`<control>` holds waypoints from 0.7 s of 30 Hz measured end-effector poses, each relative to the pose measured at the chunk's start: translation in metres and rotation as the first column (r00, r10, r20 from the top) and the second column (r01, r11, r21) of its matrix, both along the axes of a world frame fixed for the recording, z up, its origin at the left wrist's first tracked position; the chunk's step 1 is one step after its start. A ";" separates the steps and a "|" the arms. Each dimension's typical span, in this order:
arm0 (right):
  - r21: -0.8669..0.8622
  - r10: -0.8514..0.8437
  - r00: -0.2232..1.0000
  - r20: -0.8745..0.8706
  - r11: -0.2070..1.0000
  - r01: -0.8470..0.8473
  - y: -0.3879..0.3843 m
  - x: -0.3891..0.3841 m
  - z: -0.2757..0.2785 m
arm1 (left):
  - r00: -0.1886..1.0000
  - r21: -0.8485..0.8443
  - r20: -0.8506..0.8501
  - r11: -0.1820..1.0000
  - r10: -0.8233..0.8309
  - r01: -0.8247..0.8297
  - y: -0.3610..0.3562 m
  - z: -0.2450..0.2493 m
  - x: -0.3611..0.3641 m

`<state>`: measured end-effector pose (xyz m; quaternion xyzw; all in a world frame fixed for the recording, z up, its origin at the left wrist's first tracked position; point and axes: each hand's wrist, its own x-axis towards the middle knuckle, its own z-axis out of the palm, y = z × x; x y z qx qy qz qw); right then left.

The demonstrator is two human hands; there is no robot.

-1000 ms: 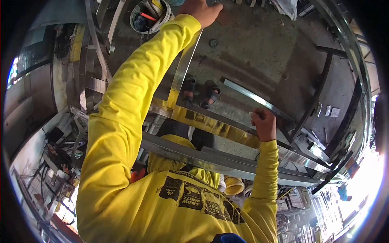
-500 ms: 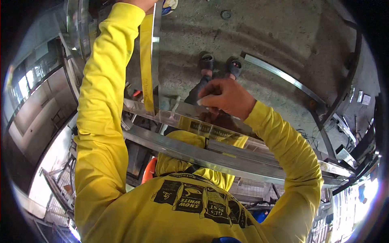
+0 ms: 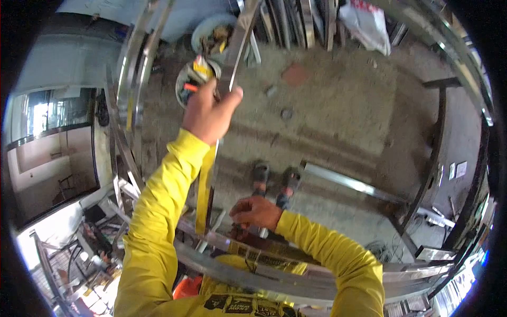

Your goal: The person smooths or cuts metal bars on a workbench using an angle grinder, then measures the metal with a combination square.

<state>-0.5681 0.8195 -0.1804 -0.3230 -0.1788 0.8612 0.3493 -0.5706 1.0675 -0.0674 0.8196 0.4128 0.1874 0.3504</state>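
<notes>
My left hand (image 3: 211,111) reaches up left of centre, its thumb and fingers wrapped round a long metal bar (image 3: 233,66). The bar runs from the top edge down toward a horizontal metal frame (image 3: 301,282). A yellow strip (image 3: 204,198) shows along its lower part. Just above the horizontal frame is my right hand (image 3: 257,212), with its fingers curled together near a clear, reflective surface. Whatever those fingers pinch, if anything, is too small to tell.
Beyond my left hand stand a bucket of items (image 3: 182,84) and a round basin (image 3: 203,34). Metal lengths (image 3: 288,21) lean beside a white sack (image 3: 364,24). A silver bar (image 3: 354,182) lies on the floor right of my feet.
The view has tilted forward, showing more floor, the bucket and the sack. My left hand has come fully into view on the bar. My right hand stays curled above the frame.
</notes>
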 end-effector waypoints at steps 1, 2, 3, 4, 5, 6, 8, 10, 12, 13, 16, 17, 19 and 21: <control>-0.008 -0.010 1.000 0.003 1.000 0.010 0.003 0.006 0.002 | 1.000 -0.061 0.002 0.998 0.027 -0.026 -0.003 0.005 0.002; -0.029 -0.017 1.000 -0.003 0.999 0.017 0.001 0.010 0.003 | 0.999 -0.065 -0.008 0.997 0.031 -0.032 -0.004 0.004 0.002; -0.056 -0.023 1.000 -0.015 0.998 0.022 0.000 0.010 0.003 | 0.999 -0.074 -0.024 0.996 0.037 -0.039 -0.003 0.004 0.001; -0.058 -0.032 0.999 -0.028 0.998 0.030 -0.001 0.009 0.000 | 0.999 -0.061 -0.009 0.998 0.035 -0.035 -0.001 0.003 0.002; -0.055 -0.020 1.000 -0.018 0.998 0.019 0.000 0.010 -0.005 | 0.999 -0.052 0.002 0.998 0.033 -0.033 0.000 0.000 0.002; -0.056 -0.007 1.000 -0.012 0.998 0.006 0.000 0.010 -0.006 | 0.999 -0.048 0.008 0.998 0.033 -0.032 -0.001 -0.001 0.001; -0.056 -0.003 1.000 0.013 0.998 0.004 -0.001 0.013 -0.005 | 0.999 -0.110 0.006 0.993 0.044 -0.043 -0.002 0.003 0.002; -0.053 -0.013 0.999 0.049 0.998 0.015 -0.002 0.015 -0.002 | 0.998 -0.207 0.039 0.977 0.057 -0.047 -0.001 -0.003 -0.001; -0.052 -0.028 0.999 0.040 0.998 0.030 -0.003 0.016 -0.009 | 0.999 -0.216 0.031 0.976 0.042 -0.034 -0.001 0.001 0.002; -0.053 -0.030 0.999 0.031 0.998 0.032 -0.004 0.014 -0.011 | 0.999 -0.221 0.022 0.975 0.040 -0.034 -0.001 0.001 0.000; -0.046 -0.039 0.999 0.033 0.998 0.041 -0.006 0.011 -0.020 | 0.999 -0.114 0.051 0.993 -0.001 0.007 0.003 -0.008 -0.004; -0.050 -0.031 0.999 0.031 0.998 0.032 -0.007 0.010 -0.023 | 0.998 -0.121 0.064 0.993 -0.002 0.010 0.004 -0.010 -0.005; -0.056 -0.019 0.999 0.032 0.998 0.021 -0.008 0.009 -0.029 | 0.996 -0.131 0.092 0.991 -0.008 0.020 0.005 -0.013 -0.004; -0.065 -0.011 0.999 0.035 0.998 0.014 -0.008 0.006 -0.033 | 0.995 -0.174 0.100 0.985 0.008 0.010 0.002 -0.009 0.000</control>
